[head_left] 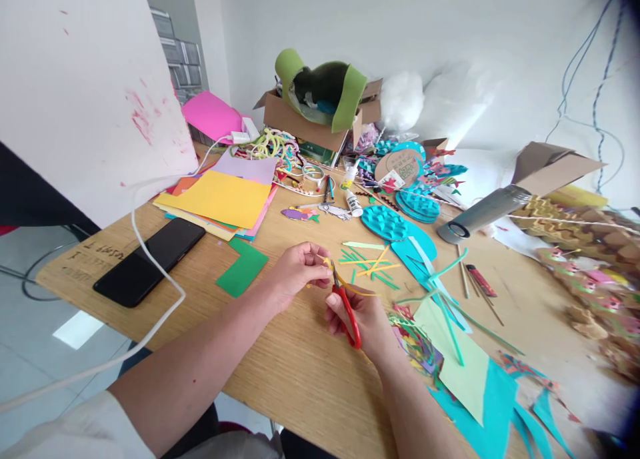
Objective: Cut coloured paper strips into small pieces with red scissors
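- While the right hand (361, 312) has its grip closed around the red scissors (347, 303), the left grip (320, 269) pinches yellow paper (327, 262) above the desk (285, 372).
- The scissors' long axis points forward and leftward, blades just beside the left fingertips.
- Loose strips (376, 267) lie beyond, nearer to the right hand.

Craft workspace, with coloured paper (225, 197), glue bottles (354, 204) and scissors (345, 298).

No text reads clearly: dark handwriting (93, 253) on the table (280, 359) blurs, and lettering on the round cardboard (395, 167) is too small
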Motion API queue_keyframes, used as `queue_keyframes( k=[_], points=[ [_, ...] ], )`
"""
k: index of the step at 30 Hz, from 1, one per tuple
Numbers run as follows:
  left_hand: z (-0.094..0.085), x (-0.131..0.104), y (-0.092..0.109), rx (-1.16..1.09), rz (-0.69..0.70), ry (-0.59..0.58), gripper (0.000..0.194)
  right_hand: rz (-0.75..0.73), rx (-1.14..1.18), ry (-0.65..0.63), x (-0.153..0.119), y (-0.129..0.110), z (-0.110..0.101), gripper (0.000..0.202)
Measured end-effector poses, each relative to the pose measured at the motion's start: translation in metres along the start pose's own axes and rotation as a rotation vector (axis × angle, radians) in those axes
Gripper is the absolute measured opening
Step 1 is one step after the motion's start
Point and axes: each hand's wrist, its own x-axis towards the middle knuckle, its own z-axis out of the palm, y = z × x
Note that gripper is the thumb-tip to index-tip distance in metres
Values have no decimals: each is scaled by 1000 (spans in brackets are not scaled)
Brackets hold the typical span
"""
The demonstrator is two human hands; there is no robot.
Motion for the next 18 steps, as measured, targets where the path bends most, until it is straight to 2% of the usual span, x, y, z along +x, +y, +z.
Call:
queue_keyframes(
  k=[18],
  points=[
    [-1, 1, 2, 3, -24, 10, 33, -14, -45, -37, -2, 1, -3, 42]
  ],
)
